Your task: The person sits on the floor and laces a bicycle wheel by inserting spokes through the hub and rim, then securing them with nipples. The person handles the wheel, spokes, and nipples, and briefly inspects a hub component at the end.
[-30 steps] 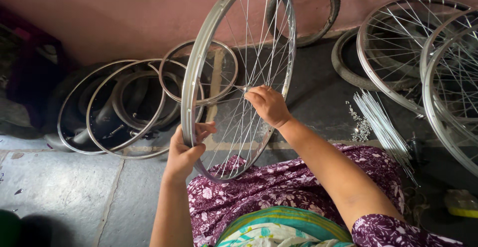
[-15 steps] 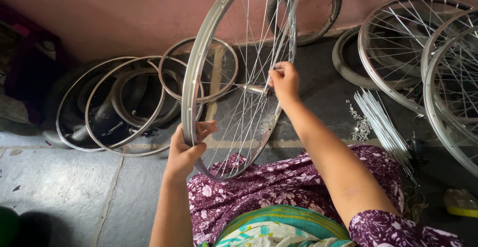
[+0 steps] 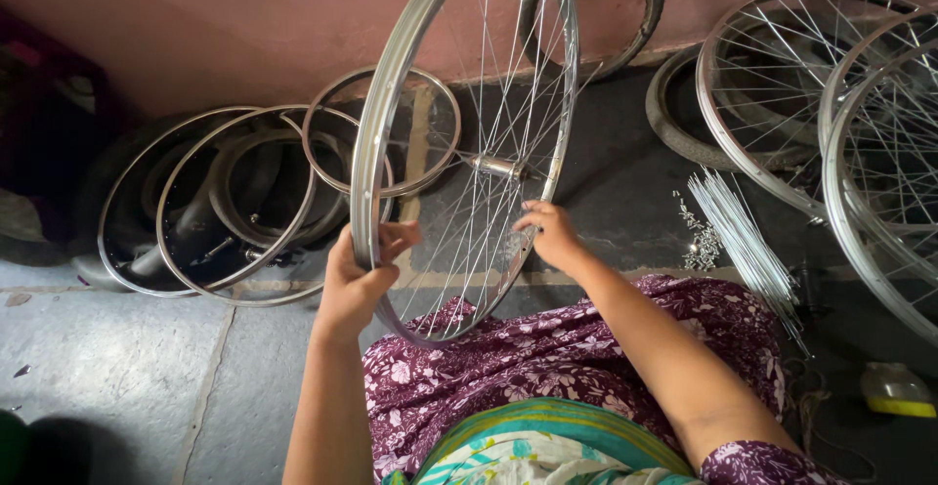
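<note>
The wheel (image 3: 467, 143) stands upright on the person's lap, its lowest part resting on the purple flowered cloth (image 3: 547, 358) over the knees, and its top leaning away toward the pink wall (image 3: 195, 16). The left hand (image 3: 357, 280) grips the near side of the rim, fingers curled closed around the metal with the thumb on the outer face. The right hand (image 3: 549, 233) sits at the far side of the rim, low down, fingertips pinched closed on what looks like a spoke end or its small nut — too small to tell which.

To do this step well, I judge the left hand should hold the rim steady so it does not roll on the lap, while the right works with the fingertips only, one spoke at a time.

The wheel is seen nearly edge-on, so its outline looks like a tall narrow oval. Its long axis runs from the lap up and slightly right toward the wall. The hub (image 3: 494, 166) sits in the middle, its axle pointing roughly left to right.

A bundle of loose spokes (image 3: 747, 246) lies on the floor to the right, near other wheels (image 3: 782, 84); bare rims (image 3: 234, 202) lean at the left.
</note>
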The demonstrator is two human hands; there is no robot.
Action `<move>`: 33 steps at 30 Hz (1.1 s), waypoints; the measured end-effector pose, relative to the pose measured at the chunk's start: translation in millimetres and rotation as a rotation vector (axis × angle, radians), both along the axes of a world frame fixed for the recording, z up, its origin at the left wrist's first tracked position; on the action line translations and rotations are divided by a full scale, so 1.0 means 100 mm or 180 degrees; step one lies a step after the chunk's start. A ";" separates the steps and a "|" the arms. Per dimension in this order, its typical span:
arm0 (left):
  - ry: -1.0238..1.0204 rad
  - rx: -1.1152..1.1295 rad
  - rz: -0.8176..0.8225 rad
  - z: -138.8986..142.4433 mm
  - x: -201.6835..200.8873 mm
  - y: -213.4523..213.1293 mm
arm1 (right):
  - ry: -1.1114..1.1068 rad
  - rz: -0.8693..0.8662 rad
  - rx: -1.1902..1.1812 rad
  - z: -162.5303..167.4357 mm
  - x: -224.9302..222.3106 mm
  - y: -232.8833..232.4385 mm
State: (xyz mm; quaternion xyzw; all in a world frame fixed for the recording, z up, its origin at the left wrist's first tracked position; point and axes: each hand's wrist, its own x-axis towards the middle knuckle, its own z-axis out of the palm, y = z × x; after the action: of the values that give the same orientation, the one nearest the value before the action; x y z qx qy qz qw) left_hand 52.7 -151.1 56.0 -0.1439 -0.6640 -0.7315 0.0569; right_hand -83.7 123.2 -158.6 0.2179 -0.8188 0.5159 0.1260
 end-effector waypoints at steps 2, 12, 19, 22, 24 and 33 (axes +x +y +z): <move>0.0003 -0.0074 -0.0014 0.05 -0.10 0.02 | -0.0089 -0.0074 0.0259 -0.04 0.11 -0.07; -0.0023 -0.0221 -0.0164 0.23 -0.33 0.23 | 0.3016 -0.0306 0.1145 0.86 0.51 -0.18; -0.0006 -0.0148 -0.0123 0.18 -0.16 0.31 | 0.2616 -0.0180 0.0604 1.76 0.32 -0.23; 0.0101 0.0019 -0.0171 0.10 -0.13 0.32 | 0.2057 -0.0386 0.0743 1.84 0.36 -0.38; 0.0124 0.0103 -0.0216 0.05 -0.11 0.32 | 0.2054 -0.0529 0.0783 1.86 0.40 -0.44; 0.0050 -0.0044 -0.0193 0.00 0.01 0.41 | 0.2295 -0.0757 0.0934 1.94 0.37 -0.43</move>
State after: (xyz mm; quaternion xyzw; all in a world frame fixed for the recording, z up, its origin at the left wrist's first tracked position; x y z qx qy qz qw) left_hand 53.4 -109.9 55.8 -0.1701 -0.6639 -0.7272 0.0390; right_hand -47.0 80.4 35.3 0.3044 -0.8066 0.2659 0.4313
